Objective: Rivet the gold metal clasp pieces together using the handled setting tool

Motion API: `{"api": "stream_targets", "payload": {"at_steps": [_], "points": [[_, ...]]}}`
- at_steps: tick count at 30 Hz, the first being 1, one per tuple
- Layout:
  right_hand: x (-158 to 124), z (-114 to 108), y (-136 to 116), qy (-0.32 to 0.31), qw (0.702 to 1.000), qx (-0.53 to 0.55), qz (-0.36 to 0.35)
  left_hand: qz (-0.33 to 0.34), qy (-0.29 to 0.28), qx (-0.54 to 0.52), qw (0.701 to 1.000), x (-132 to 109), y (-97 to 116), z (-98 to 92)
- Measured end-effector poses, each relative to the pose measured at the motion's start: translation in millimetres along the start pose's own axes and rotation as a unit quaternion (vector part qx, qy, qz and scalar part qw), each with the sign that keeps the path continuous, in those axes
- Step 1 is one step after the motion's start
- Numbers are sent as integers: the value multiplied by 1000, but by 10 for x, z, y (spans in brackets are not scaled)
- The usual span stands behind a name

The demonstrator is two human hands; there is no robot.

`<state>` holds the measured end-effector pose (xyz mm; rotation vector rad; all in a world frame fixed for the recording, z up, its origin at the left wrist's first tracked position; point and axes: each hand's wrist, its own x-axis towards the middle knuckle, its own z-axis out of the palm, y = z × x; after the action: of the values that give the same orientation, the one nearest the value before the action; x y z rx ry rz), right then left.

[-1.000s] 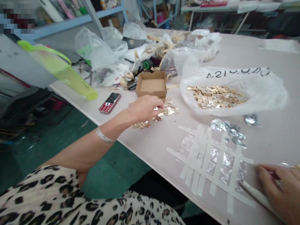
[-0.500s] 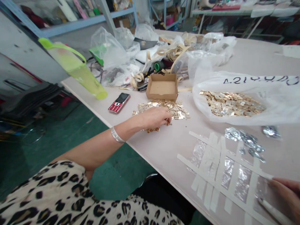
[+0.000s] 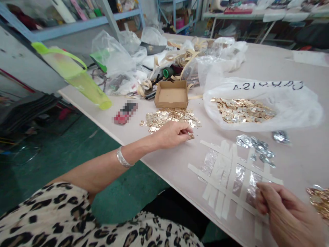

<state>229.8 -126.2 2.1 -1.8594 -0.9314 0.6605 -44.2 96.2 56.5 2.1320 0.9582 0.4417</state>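
Observation:
My left hand (image 3: 172, 134) is closed in a pinch on a small gold metal piece (image 3: 190, 137), just in front of a loose heap of gold pieces (image 3: 169, 116) on the table. My right hand (image 3: 285, 212) is at the lower right with its fingers curled over the edge of a taped patch of silver foil strips (image 3: 231, 171); what it holds, if anything, is hidden. A small pile of gold pieces (image 3: 320, 200) lies just right of it. Silver washers (image 3: 254, 145) lie beyond the patch.
A white plastic bag (image 3: 290, 103) holding many gold pieces lies at the right. A small open cardboard box (image 3: 171, 94) stands behind the heap. A red phone (image 3: 125, 112), a green bottle (image 3: 74, 77) and crumpled plastic bags (image 3: 115, 58) sit at the left. The table edge (image 3: 108, 128) runs diagonally.
My left hand has drawn back from the gold heap toward me with one piece pinched. My right hand has come further into view over the taped foil.

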Motion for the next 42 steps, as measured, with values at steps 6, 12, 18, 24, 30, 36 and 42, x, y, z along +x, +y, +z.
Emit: {"api": "stream_targets", "payload": {"at_steps": [6, 12, 18, 24, 30, 36, 42], "points": [[-177, 495, -328, -72, 974, 198, 81, -123, 10, -349, 929, -231, 294, 689], [-233, 605, -515, -28, 990, 123, -61, -185, -14, -452, 873, -363, 497, 981], [-227, 607, -477, -45, 993, 82, -67, -158, -12, -479, 864, -430, 551, 1046], [-253, 641, -430, -36, 996, 54, -55, -124, -11, -466, 876, -469, 535, 1103], [-256, 627, -433, -1, 995, -9, -97, -37, 2, -396, 917, -496, 496, 1128], [-150, 526, -334, -14, 951, -159, -266, 86, 47, -177, 979, -452, 409, 1011], [-42, 462, -275, -39, 821, -365, -438, 244, 25, 16, 969, -434, 281, 986]]}}
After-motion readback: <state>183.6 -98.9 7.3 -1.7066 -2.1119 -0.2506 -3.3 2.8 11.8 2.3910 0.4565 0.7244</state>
